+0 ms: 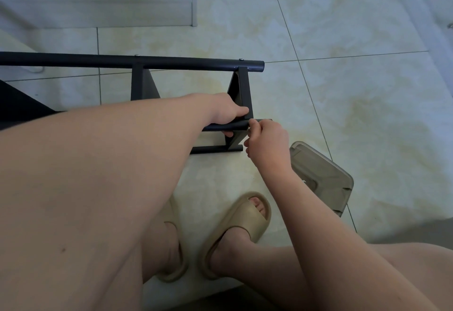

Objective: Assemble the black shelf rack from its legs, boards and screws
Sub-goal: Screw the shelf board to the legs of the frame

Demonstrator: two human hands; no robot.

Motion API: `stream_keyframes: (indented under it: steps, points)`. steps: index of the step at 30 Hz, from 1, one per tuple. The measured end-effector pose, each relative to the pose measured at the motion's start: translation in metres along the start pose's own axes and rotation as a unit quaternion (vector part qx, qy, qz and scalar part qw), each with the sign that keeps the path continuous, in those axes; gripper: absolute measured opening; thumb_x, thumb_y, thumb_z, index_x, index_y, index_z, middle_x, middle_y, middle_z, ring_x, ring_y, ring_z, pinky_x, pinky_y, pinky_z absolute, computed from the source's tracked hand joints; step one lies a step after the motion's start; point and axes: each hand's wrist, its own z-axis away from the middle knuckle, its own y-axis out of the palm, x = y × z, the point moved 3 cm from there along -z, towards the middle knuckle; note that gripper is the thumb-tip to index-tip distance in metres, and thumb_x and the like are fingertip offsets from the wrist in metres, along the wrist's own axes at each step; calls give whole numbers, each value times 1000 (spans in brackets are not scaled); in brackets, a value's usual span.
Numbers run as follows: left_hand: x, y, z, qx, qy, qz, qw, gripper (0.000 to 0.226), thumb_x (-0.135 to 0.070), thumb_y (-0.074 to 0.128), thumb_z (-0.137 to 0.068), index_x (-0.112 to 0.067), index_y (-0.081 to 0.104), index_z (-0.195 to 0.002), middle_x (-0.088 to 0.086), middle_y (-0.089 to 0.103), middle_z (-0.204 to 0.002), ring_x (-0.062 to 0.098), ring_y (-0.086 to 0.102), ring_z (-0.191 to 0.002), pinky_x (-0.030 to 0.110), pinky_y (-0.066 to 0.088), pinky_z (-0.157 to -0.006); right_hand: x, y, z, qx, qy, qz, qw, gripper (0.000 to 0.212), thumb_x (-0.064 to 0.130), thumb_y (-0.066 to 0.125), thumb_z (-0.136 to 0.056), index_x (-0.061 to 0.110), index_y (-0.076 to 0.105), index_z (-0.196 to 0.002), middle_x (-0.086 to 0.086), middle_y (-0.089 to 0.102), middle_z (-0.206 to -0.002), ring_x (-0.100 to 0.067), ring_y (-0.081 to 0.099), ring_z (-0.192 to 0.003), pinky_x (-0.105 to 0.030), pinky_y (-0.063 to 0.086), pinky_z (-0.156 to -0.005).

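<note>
The black shelf rack lies on its side on the tiled floor in front of me. Its far leg tube runs left to right with two screw heads showing on top. Two black boards stand between that tube and the near leg tube. My left hand grips the near tube with the thumb under it, right beside the end board. My right hand pinches a small silvery screw against the near tube's end. A third tube lies lower, close to the floor.
A translucent grey plastic box sits on the floor just right of my right forearm. A pale wooden step or platform stands at the back left. My feet in beige slippers rest below the rack. Open tiles spread to the right.
</note>
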Motion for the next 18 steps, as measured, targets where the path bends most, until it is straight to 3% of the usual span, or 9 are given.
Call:
stream_keyframes:
  steps: [3,5,8,11,14,16,18]
  points:
    - [0,1,0,-12,6,13,1000,40,-42,41,-104,-8,63,-100,10,77,-85,25,71,-101,44,48,-102,-4,-5,1,-7,-13,16,1000,42,31,49,-104,7,58,-71,2,65,-64,-28,61,-66,-32,52,-66]
    - [0,2,0,-4,12,14,1000,37,-37,40,-106,-8,63,-101,13,77,-92,27,72,-100,44,48,-102,-5,-8,5,-29,-21,29,999,31,32,63,-96,14,52,-73,11,57,-59,-18,54,-61,-22,39,-53]
    - [0,3,1,4,10,1,1000,36,-36,38,-106,-15,64,-93,10,78,-93,25,72,-99,44,43,-106,-4,-6,9,-27,-51,47,997,16,24,63,-96,12,55,-88,-2,63,-76,-22,56,-69,-34,41,-58]
    - [1,2,2,2,12,9,1000,38,-40,40,-104,-13,64,-94,10,78,-90,24,73,-97,44,43,-106,-3,-3,6,-21,-46,89,995,24,29,51,-104,13,56,-86,-6,62,-75,-24,52,-67,-37,24,-57]
    - [0,3,3,7,12,-13,1000,36,-37,36,-106,-18,58,-84,10,78,-88,25,70,-103,45,41,-107,-2,1,2,17,-33,154,987,35,27,35,-108,11,62,-92,-9,68,-83,-27,58,-75,-33,27,-60]
    - [0,3,4,4,10,-8,1000,36,-38,37,-105,-18,58,-85,10,78,-85,24,71,-98,45,42,-106,-2,-1,3,13,-24,115,993,40,31,38,-108,9,61,-82,-9,68,-77,-27,59,-70,-38,40,-65]
    - [1,4,4,4,10,17,1000,38,-41,41,-103,-11,63,-93,9,78,-85,23,74,-92,44,44,-105,-3,-5,6,-23,-23,63,997,37,36,54,-102,13,54,-72,-1,59,-64,-19,53,-60,-38,39,-56]
